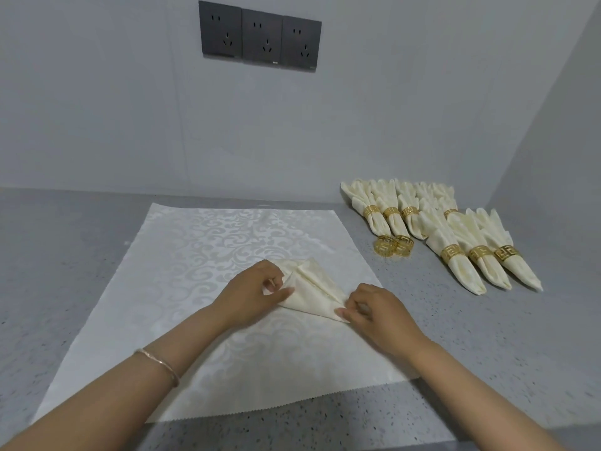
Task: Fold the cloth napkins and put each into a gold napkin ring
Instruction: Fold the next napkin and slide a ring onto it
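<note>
Pinching the cream folded cloth napkin (310,289) on the white patterned mat (195,255): left hand (257,288) its wide end, right hand (374,309) its tip; two loose gold metal rings (394,245) lie far-right, nearer that hand.

No text, number or brand can be read. Small pale marks are printed at the lower right corners of two of the sockets (261,35) on the wall, but they are too small to be made out. The gold rings (393,245) are cut with a key pattern only, and no letters are seen in it.
</note>
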`<state>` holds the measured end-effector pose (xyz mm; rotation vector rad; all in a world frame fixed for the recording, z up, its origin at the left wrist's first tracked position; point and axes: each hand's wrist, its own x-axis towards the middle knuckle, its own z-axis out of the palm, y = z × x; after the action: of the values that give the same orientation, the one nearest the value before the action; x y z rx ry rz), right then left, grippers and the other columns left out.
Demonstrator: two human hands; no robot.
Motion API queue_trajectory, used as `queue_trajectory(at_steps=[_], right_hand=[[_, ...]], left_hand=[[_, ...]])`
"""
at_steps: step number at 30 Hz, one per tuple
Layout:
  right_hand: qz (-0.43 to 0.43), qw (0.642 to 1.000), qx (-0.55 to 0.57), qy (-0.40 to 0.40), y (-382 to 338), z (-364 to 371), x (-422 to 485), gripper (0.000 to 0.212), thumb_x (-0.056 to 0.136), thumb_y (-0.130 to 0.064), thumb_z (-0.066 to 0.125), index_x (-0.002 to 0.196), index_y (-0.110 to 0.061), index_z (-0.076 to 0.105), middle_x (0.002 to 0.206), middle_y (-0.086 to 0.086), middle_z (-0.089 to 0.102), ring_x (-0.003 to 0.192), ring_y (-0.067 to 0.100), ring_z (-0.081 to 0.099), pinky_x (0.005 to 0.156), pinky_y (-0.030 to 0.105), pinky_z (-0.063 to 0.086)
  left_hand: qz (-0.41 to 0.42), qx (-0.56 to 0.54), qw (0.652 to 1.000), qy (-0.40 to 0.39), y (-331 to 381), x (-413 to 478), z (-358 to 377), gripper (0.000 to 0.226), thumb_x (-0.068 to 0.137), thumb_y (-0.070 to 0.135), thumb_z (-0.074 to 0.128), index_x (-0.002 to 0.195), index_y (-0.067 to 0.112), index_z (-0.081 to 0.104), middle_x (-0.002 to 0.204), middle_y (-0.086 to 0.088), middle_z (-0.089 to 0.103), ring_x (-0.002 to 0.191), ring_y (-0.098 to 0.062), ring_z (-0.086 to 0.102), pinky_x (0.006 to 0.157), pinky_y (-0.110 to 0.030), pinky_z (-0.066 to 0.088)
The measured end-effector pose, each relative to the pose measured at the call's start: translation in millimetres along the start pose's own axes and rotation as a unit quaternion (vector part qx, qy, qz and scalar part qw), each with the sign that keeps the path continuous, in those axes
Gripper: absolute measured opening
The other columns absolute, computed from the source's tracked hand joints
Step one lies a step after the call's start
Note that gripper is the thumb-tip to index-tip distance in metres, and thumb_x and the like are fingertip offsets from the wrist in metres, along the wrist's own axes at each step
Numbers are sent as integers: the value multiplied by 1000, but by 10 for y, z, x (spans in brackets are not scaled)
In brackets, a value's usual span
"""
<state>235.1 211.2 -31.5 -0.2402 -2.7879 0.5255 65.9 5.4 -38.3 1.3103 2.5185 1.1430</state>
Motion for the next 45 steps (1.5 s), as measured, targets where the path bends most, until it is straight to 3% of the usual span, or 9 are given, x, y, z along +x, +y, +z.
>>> queue_trajectory(at_steps=[6,10,14,18,29,33,35,41,45], right_hand=[[39,999,32,-2,-28,-1,135,15,83,-40,67,86,-30,57,80,-11,56,75,4,52,67,23,41],[21,999,11,-37,-3,50,175,36,90,-40,60,125,-31,58,87,-11,50,83,3,46,70,15,36],[16,998,3,-64,-4,66,212,37,94,-36,55,130,-29,56,94,-5,48,90,8,45,73,19,34],[-13,997,-31,-62,5,71,207,35,94,-35,54,129,-27,58,101,-10,45,94,8,44,73,17,30],[-96,977,-154,-115,-210,169,234,59,98,-45,27,151,-22,17,158,-5,19,145,19,17,112,30,26],[-112,966,-230,-31,-328,328,404,64,57,-22,86,116,-8,66,110,4,70,98,19,68,65,22,53],[-84,962,-258,10,-380,421,429,57,30,-17,91,84,-15,73,71,-5,69,58,13,65,39,16,39],[-19,986,-139,86,-343,336,451,19,76,-9,62,85,-24,70,72,-3,68,65,21,62,55,28,39],[154,952,262,36,-326,-14,596,25,90,-17,59,67,-13,52,64,3,50,57,16,43,56,28,31]], left_hand=[[-29,12,999,22,-3,41,87,20,86,32,66,74,26,51,100,14,58,86,0,55,72,-15,41],[-14,73,996,44,11,36,143,39,90,37,59,127,29,47,128,16,51,109,-7,52,91,-22,39],[118,213,970,-8,-52,137,197,54,99,41,23,152,34,15,159,14,8,147,-8,7,118,-30,1],[123,225,964,-75,-93,186,247,70,91,58,-4,149,33,26,157,15,14,147,-8,2,116,-27,-7],[21,86,989,-120,-78,229,223,39,103,34,35,142,39,39,153,15,28,145,-6,14,118,-28,1],[2,71,990,-122,-58,252,192,38,104,30,34,140,36,43,152,16,32,145,-7,18,117,-27,4],[-10,60,989,-132,-15,246,163,39,105,29,29,141,36,43,152,15,31,145,-6,17,117,-26,3],[-1,38,997,-74,205,137,-23,49,101,49,13,149,39,18,157,14,18,146,-3,6,119,-27,-3],[112,59,991,51,330,26,-258,62,91,65,23,147,41,12,157,20,9,144,4,-1,119,-23,-5]])
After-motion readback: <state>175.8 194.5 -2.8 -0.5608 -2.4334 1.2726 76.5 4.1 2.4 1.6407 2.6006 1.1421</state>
